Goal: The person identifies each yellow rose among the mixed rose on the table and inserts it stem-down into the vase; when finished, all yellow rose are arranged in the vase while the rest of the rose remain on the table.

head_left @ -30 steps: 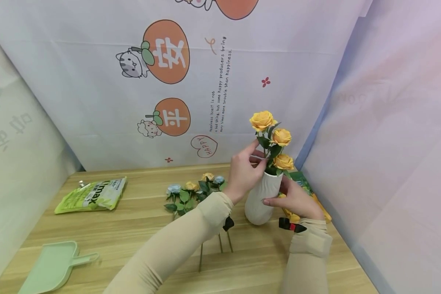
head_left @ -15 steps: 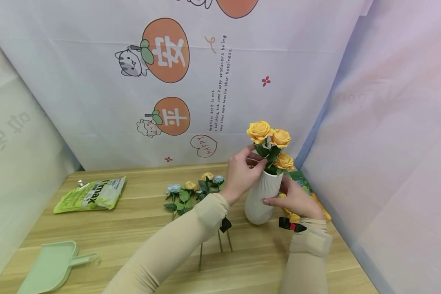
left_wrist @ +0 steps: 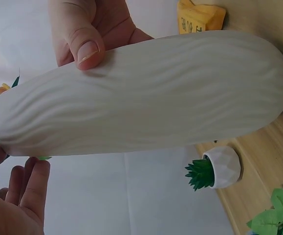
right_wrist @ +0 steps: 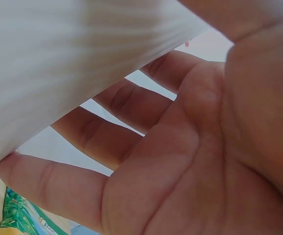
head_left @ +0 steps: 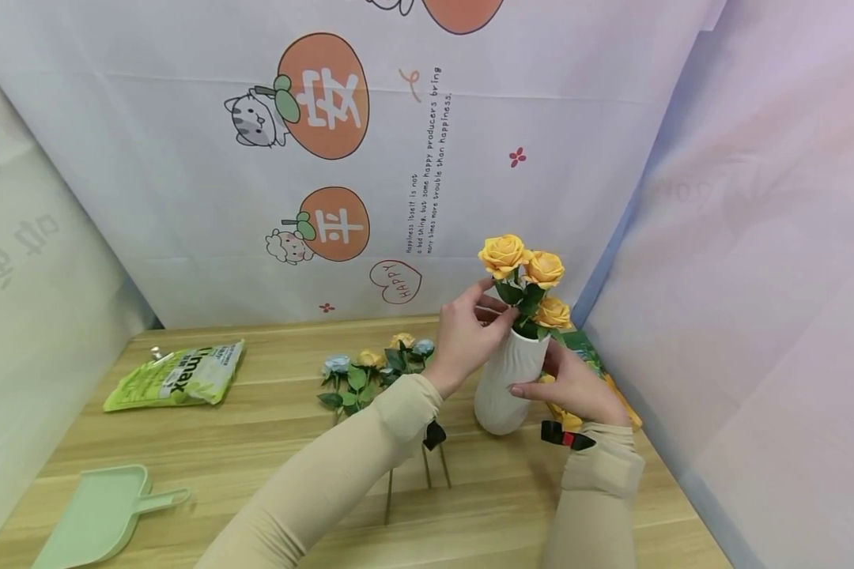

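**Q:** Position of the white vase [head_left: 507, 385]?

**A:** Upright on the wooden bench [head_left: 256, 442], near its right rear corner. Three yellow roses [head_left: 523, 269] stand in its neck.

**Q:** Right hand [head_left: 575, 389] status?

**A:** Wrapped round the vase body from the right. The left wrist view shows the thumb [left_wrist: 85, 46] pressed on the ribbed wall; the right wrist view shows the fingers [right_wrist: 97, 132] curved behind it.

**Q:** Left hand [head_left: 467, 338]?

**A:** At the vase mouth, fingers curled among the stems and leaves. It appears to pinch a stem, but the leaves hide the contact.

**Q:** Surrounding items?

**A:** Loose blue and yellow roses [head_left: 373, 371] lie on the bench just left of the vase. A green pouch [head_left: 178, 378] lies further left, a green scoop [head_left: 100, 518] at the front left. A colourful packet [head_left: 591, 363] lies behind the right hand. A small potted plant [left_wrist: 214, 171] shows in the left wrist view.
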{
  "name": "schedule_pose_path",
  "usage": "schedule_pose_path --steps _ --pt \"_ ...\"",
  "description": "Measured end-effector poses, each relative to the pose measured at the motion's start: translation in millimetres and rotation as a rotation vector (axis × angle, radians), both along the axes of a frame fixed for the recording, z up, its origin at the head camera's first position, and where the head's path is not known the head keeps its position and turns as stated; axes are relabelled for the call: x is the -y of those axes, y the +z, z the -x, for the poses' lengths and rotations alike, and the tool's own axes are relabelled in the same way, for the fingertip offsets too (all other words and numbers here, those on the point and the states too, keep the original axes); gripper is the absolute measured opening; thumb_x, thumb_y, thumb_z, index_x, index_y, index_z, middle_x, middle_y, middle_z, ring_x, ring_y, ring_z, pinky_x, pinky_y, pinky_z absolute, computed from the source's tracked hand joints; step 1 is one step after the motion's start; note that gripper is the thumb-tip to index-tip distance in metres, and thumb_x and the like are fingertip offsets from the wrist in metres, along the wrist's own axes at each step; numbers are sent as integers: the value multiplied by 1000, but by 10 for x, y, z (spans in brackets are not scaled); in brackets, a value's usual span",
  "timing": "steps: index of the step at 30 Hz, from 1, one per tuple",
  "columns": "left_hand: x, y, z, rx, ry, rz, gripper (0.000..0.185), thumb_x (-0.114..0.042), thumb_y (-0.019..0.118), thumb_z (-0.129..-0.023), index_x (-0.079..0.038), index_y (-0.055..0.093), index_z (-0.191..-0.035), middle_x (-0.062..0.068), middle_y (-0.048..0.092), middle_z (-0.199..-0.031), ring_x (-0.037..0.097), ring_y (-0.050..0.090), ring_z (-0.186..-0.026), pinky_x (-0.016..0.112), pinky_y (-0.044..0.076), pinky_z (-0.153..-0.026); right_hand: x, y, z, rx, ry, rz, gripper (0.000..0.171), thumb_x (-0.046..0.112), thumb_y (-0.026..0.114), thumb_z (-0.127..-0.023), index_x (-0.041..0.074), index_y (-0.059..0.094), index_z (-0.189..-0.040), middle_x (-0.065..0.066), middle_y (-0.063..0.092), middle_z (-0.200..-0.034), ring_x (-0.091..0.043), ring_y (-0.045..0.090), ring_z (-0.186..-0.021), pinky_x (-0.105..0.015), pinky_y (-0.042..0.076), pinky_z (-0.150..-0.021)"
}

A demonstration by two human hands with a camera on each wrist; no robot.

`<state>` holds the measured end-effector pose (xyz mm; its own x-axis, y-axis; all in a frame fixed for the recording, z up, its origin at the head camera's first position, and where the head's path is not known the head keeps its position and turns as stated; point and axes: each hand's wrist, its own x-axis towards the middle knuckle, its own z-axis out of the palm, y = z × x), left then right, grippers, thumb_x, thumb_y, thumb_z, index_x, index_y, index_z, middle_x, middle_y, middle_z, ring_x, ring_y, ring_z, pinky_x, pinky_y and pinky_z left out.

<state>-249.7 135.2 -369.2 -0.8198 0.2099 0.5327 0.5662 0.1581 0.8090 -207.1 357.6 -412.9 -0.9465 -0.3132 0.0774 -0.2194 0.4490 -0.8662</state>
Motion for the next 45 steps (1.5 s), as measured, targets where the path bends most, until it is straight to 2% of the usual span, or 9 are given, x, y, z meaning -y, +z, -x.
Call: schedule_pose_path --steps 8,15,21,27,32,36,41,45 --pt "38 -4 -14 -10 9 -3 58 -21 81 -99 -5 60 -151 2 78 -99 10 77 -84 24 64 -72 28 -7 3 6 -2 -16 95 25 90 -92 8 33 -166 -18 53 -156 -43 53 -142 -60 52 -109" --pt "142 7 -1 11 -15 -18 57 -20 80 -100 -9 60 -152 1 77 -100 9 76 -86 24 64 -75 34 -14 23 7 0 -18 96 26 89 -92 8 31 -167 -18 49 -160 -44 51 -144 -64 50 -110" --pt "426 -12 30 33 -1 -7 57 -20 82 -99 -14 61 -152 2 77 -104 14 78 -91 27 64 -80 59 8 30 3 -2 -27 96 26 89 -93 4 32 -166 -22 49 -159 -46 51 -144 -65 50 -110" --pt "802 -121 111 54 86 18 58 -21 82 -99 -16 60 -153 4 78 -108 19 78 -95 33 65 -83 54 27 17 0 -14 -39 94 26 90 -91 3 35 -164 -22 52 -157 -44 53 -142 -63 50 -110" --pt "1072 -321 114 103 140 34 60 -21 82 -99 -19 60 -154 3 78 -108 19 78 -94 38 66 -81 29 24 6 8 -21 -45 94 27 90 -92 3 34 -164 -22 51 -158 -43 51 -144 -65 48 -112" --pt "1213 -583 122 149 174 68 60 -18 83 -98 -16 60 -153 3 78 -106 18 78 -91 38 66 -78 9 14 2 8 -22 -49 93 27 89 -92 3 34 -164 -21 51 -158 -43 51 -145 -62 48 -112" --pt "1286 -926 108 194 189 134 61 -19 84 -98 -11 60 -153 2 78 -103 16 76 -83 34 64 -71 -14 -7 8 10 -20 -46 94 28 89 -93 5 33 -165 -19 49 -160 -42 50 -146 -62 48 -113" --pt "1278 -1118 46 267 170 172 65 -20 84 -98 -8 57 -155 1 77 -101 15 74 -79 34 62 -66 -18 -17 15 9 -20 -49 95 29 89 -93 5 32 -165 -20 49 -160 -43 49 -146 -62 48 -112"
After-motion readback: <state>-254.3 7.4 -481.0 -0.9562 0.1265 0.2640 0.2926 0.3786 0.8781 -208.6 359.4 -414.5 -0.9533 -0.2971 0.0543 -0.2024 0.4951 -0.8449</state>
